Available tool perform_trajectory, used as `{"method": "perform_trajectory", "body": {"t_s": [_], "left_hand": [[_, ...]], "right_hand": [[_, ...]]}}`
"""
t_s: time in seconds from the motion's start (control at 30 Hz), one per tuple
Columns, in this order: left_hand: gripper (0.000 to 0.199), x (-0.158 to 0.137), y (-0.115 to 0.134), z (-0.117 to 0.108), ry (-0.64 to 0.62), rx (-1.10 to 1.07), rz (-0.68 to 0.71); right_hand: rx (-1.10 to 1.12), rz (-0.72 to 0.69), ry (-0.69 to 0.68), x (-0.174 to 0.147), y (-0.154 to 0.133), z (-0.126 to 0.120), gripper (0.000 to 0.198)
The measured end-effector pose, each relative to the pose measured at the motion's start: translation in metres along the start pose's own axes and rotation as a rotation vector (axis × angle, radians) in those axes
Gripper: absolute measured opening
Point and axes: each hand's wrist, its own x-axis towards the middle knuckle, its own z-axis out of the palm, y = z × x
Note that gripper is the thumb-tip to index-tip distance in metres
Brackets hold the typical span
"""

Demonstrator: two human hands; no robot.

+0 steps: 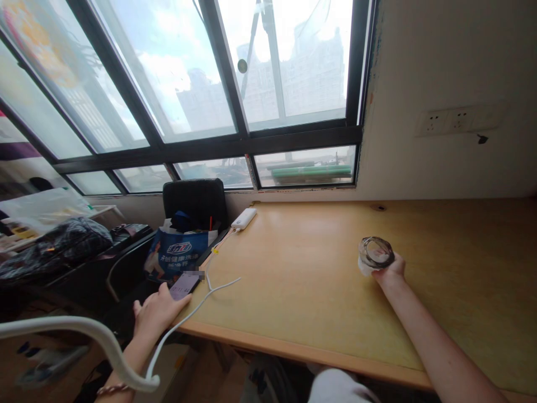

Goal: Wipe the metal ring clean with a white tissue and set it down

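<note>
My left hand (157, 307) is closed around the lower end of a phone (184, 285) with a lit screen, at the left edge of the table. Over on the right, my right hand (392, 272) grips a clear, many-sided glass cup (376, 253) from its near right side, just above or on the tabletop; which of these I cannot tell. Between the two hands a white cable (218, 288) lies on the wooden table (302, 285). Most of the fingers on the glass are hidden behind it.
A white power bank (244, 218) with a cable plugged in sits at the table's far left corner. A blue bag (178, 254) rests on a black chair (195, 201) beside the table. A white curved tube (79, 330) crosses the lower left. Wall sockets (459, 118) are at right.
</note>
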Motion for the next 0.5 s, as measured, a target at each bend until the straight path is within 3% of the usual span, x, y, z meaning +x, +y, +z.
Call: {"method": "perform_trajectory", "body": {"t_s": [0.23, 0.5], "left_hand": [[0.082, 0.001, -0.003, 0.000, -0.007, -0.002, 0.041], [0.077, -0.017, 0.005, -0.012, 0.022, -0.004, 0.013]], "right_hand": [[-0.076, -0.049, -0.046, -0.002, -0.001, 0.001, 0.022], [0.205, 0.126, 0.059, 0.002, 0.001, -0.002, 0.016]]}}
